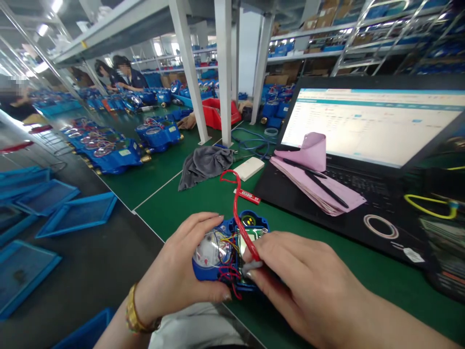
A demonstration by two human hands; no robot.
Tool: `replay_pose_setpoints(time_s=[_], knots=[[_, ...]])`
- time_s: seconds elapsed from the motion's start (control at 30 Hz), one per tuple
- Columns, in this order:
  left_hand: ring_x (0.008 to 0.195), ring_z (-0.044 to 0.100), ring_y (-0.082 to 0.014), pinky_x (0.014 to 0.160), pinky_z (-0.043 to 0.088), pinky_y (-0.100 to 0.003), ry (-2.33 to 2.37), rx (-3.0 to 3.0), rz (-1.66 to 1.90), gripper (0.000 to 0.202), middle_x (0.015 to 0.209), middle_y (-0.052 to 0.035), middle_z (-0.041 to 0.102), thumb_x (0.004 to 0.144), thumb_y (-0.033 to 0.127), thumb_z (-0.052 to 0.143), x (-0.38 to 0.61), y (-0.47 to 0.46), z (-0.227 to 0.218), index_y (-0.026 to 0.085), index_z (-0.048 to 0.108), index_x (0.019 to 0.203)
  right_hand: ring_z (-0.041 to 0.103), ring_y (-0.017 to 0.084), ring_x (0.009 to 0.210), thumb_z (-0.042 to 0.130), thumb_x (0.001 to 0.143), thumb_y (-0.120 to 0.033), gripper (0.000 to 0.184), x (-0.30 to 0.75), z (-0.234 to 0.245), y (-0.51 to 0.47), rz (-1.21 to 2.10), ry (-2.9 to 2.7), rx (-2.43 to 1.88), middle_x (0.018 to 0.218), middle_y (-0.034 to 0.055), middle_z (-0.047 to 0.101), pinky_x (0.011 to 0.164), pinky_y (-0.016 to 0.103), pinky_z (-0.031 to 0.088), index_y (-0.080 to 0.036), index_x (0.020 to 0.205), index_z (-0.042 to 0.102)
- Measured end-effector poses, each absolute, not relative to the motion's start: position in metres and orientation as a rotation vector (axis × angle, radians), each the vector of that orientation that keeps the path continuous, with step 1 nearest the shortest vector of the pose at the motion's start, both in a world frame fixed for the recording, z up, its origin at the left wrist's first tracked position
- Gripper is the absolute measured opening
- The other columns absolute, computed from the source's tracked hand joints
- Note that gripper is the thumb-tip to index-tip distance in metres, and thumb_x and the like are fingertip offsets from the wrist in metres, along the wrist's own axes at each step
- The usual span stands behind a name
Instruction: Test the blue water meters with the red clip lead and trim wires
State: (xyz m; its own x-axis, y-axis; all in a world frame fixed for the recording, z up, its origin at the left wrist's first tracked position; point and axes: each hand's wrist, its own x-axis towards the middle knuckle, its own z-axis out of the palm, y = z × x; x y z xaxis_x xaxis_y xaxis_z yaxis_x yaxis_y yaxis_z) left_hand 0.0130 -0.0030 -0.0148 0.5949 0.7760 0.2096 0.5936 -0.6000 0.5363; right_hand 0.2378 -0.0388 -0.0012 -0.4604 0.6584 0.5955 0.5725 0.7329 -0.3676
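Note:
A blue water meter [212,251] with a clear round cover and an open electronics compartment lies at the table's front edge. My left hand [178,266] is closed around the meter's left side, thumb at the near edge and fingers along the far one. Between the thumb and fingers of my right hand [305,271] is the grey end of a red cable [237,208], held over the circuit board [256,233]. Whether that end touches the board is hidden. The cable loops up and away from me. Thin coloured wires [228,271] run between cover and compartment.
To the right stands a laptop [319,213] with a pink notepad [308,186] and pens on it. Beyond the meter lie a grey cloth [207,165] and a white box [250,168]. More blue meters [105,148] sit farther left. Co-workers are at the back left.

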Motion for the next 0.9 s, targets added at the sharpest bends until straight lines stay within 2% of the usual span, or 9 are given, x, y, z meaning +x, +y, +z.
replay_pose_setpoints(time_s=[0.27, 0.5, 0.63, 0.9], knots=[[0.119, 0.048, -0.0288, 0.102, 0.044, -0.043, 1.091, 2.404, 0.636, 0.083, 0.131, -0.0094, 0.046, 0.064, 0.054, 0.077, 0.012, -0.004, -0.014, 0.027, 0.039, 0.133, 0.055, 0.015, 0.065, 0.048, 0.086, -0.01, 0.011, 0.239, -0.001, -0.04, 0.154, -2.187, -0.941, 0.075, 0.0023, 0.063, 0.059, 0.026, 0.045, -0.017, 0.08, 0.053], [0.123, 0.047, -0.028, 0.104, 0.043, -0.043, 1.167, 2.372, 0.619, 0.086, 0.135, -0.004, 0.045, 0.057, 0.034, 0.083, 0.009, -0.004, -0.021, 0.035, 0.039, 0.131, 0.051, 0.014, 0.06, 0.043, 0.087, -0.011, 0.016, 0.236, -0.002, -0.036, 0.171, -2.148, -0.891, 0.072, 0.0029, 0.062, 0.055, 0.025, 0.042, -0.017, 0.076, 0.052], [0.122, 0.048, -0.0288, 0.103, 0.044, -0.044, 1.204, 2.375, 0.617, 0.087, 0.136, -0.0054, 0.044, 0.056, 0.033, 0.082, 0.008, -0.003, -0.025, 0.035, 0.038, 0.131, 0.05, 0.014, 0.058, 0.041, 0.086, -0.011, 0.017, 0.234, -0.005, -0.033, 0.121, -2.133, -0.868, 0.069, 0.0023, 0.06, 0.053, 0.024, 0.041, -0.017, 0.074, 0.052], [0.119, 0.052, -0.0268, 0.1, 0.048, -0.038, 1.169, 2.487, 0.639, 0.089, 0.136, -0.004, 0.043, 0.054, 0.028, 0.078, 0.002, 0.002, -0.033, 0.036, 0.035, 0.132, 0.046, 0.014, 0.055, 0.04, 0.086, -0.013, 0.02, 0.233, -0.006, -0.028, 0.087, -2.148, -0.857, 0.064, 0.0013, 0.056, 0.05, 0.026, 0.038, -0.017, 0.071, 0.053]])
